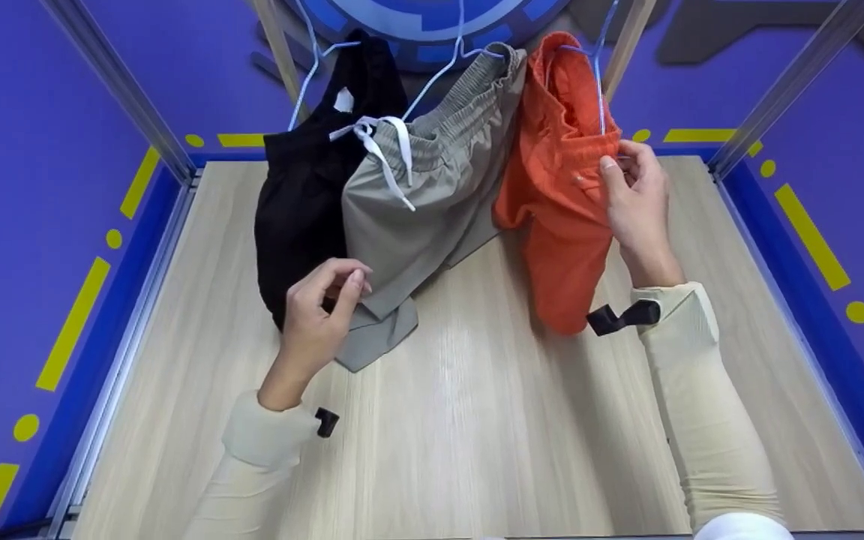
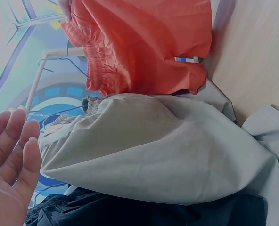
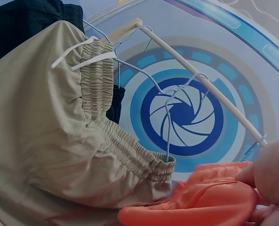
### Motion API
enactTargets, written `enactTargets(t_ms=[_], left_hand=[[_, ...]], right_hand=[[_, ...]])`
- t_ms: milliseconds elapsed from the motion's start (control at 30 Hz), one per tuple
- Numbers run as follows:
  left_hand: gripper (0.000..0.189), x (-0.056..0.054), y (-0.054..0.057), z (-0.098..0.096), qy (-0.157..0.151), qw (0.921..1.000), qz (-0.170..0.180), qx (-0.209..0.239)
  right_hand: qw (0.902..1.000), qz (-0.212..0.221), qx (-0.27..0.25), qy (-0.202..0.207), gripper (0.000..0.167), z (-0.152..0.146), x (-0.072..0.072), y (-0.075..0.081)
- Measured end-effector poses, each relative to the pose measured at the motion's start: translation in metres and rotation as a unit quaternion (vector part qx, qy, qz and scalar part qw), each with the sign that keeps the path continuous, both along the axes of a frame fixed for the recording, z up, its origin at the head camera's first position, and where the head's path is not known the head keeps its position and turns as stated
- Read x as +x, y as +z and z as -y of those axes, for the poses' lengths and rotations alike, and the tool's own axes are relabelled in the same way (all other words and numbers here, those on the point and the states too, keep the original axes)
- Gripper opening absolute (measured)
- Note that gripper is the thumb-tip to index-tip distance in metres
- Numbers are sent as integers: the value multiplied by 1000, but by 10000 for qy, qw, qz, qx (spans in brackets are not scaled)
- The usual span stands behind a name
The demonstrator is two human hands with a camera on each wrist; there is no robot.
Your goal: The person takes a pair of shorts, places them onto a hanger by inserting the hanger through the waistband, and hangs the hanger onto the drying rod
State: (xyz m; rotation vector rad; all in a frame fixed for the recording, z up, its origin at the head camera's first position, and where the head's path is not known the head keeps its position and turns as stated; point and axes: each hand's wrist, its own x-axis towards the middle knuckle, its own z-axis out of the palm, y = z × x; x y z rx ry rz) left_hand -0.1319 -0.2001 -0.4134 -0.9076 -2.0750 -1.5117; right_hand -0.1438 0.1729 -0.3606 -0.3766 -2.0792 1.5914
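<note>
Orange shorts (image 1: pixel 563 165) hang by the waistband from a wire hanger (image 1: pixel 598 82) at the right of the head view. My right hand (image 1: pixel 638 199) pinches their waistband at its right end, thumb in front. In the right wrist view the orange waistband (image 3: pixel 215 188) bunches beside that hand. My left hand (image 1: pixel 319 319) holds nothing, its fingers loosely bent, in front of grey shorts (image 1: pixel 417 217) with a white drawstring (image 1: pixel 387 161). Black shorts (image 1: pixel 301 202) hang at the left, partly hidden behind the grey pair.
A wooden rod (image 3: pixel 201 77) carries the hangers in the right wrist view. Beneath the clothes lies a light wood tabletop (image 1: pixel 462 420), and the grey shorts' lower leg rests on it. Blue panels (image 1: pixel 34 180) with yellow marks stand around, joined by metal posts (image 1: pixel 784 82).
</note>
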Motion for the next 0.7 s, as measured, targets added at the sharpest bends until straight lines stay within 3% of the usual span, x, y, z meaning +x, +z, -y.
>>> enactTargets(t_ms=[267, 433, 700], left_hand=[[13, 1, 3, 0, 39, 10000, -35, -77], [12, 6, 10, -2, 126, 9997, -136, -186], [11, 12, 25, -8, 647, 9939, -307, -842]], right_hand=[[9998, -108, -85, 155, 34, 0, 11, 2], [9998, -182, 26, -3, 30, 2, 24, 3], [9957, -693, 558, -273, 25, 12, 49, 6]])
